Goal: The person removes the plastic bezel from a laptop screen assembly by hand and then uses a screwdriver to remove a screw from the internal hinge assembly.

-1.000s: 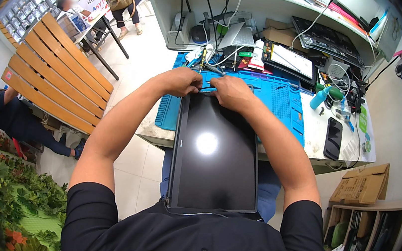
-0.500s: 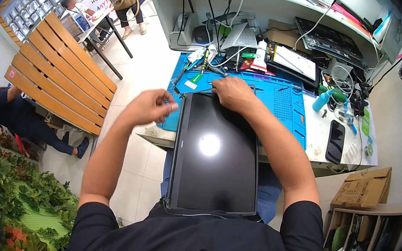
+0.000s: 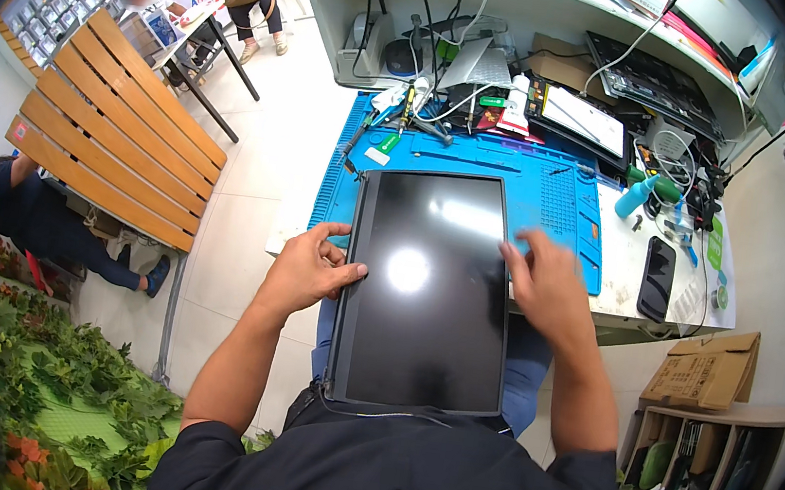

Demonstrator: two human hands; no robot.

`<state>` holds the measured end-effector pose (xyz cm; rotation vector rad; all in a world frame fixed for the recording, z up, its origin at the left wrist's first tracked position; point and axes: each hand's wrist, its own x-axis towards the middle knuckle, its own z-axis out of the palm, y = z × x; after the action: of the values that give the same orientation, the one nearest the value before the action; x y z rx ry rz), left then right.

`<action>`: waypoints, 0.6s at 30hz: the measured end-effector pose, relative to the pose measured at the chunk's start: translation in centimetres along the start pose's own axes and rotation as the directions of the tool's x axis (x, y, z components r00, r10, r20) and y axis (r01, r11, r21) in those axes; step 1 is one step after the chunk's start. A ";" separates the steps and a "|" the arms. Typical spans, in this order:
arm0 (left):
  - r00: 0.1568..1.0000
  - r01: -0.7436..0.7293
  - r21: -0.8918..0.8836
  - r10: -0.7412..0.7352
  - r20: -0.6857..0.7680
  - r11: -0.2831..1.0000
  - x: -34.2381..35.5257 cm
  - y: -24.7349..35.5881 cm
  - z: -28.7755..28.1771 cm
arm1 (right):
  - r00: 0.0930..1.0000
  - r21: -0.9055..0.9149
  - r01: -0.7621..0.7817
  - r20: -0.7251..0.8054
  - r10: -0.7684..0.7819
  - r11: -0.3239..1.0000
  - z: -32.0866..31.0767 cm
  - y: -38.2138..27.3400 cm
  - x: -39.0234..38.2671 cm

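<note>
A dark laptop screen panel [image 3: 423, 317] with a thin black frame stands lengthwise between my body and the bench, its far end over the blue work mat [image 3: 423, 156]. Light glares off its glossy face. My left hand [image 3: 313, 270] grips the left edge, with the thumb on the front and the fingers curled at the side. At the right edge, my right hand [image 3: 550, 282] is slightly blurred, thumb and fingers apart beside the frame and nothing seen between them. A thin cable [image 3: 391, 415] runs along the near end, against my black shirt.
Pens and tools, including a green-handled one [image 3: 387, 144], lie at the mat's far left. A phone [image 3: 657, 279] and a light blue bottle [image 3: 634, 196] stand right of the mat. Laptop parts and cables crowd the back. A wooden slatted table [image 3: 122, 133] and several people are on the left.
My right hand has left the panel's far end and come down to its right edge. My left hand, lifted before, now grips the left edge. The far end shows uncovered.
</note>
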<state>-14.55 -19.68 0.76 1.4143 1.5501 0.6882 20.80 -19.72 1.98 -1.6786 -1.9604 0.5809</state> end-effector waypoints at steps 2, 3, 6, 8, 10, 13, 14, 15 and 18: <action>1.000 -0.001 0.036 0.002 -0.021 0.999 0.4 0.2 0.6 | 0.989 0.225 -0.137 0.075 0.123 0.965 0.6 1.0 -3.9; 0.999 0.000 0.050 0.002 -0.034 0.999 0.8 0.0 0.8 | 0.977 0.330 -0.204 0.124 0.172 0.922 1.0 1.3 -4.8; 0.999 0.007 0.038 -0.005 -0.047 0.999 1.2 -0.6 1.0 | 0.936 0.726 -0.345 0.218 0.276 0.595 3.0 2.3 -5.5; 0.999 0.004 0.018 -0.003 -0.033 1.000 1.4 -0.8 0.9 | 0.923 0.839 -0.372 0.289 0.254 0.398 3.5 2.4 -5.2; 1.000 -0.007 -0.001 0.007 -0.007 1.000 1.7 -0.8 0.7 | 0.930 0.865 -0.364 0.313 0.193 0.347 4.0 2.7 -4.8; 0.999 0.002 -0.022 -0.001 0.047 1.000 1.6 -0.1 0.2 | 0.964 0.931 -0.264 0.260 0.051 0.252 4.2 -0.1 -4.6; 0.998 -0.010 -0.028 0.012 0.064 1.000 1.8 0.1 -0.1 | 0.969 0.945 -0.247 0.244 0.041 0.216 3.9 -1.4 -4.6; 0.996 -0.022 -0.037 0.025 0.087 0.999 2.1 0.2 -0.4 | 0.961 0.946 -0.275 0.276 0.017 0.169 3.8 -1.3 -4.9; 0.985 -0.073 -0.023 0.076 0.157 0.997 3.3 2.2 -1.6 | 0.941 0.939 -0.329 0.335 -0.049 0.103 2.9 -2.7 -5.2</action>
<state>-14.78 -15.82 2.52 1.4838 1.3713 0.6166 17.54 -25.28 0.80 -0.7972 -0.8812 1.8248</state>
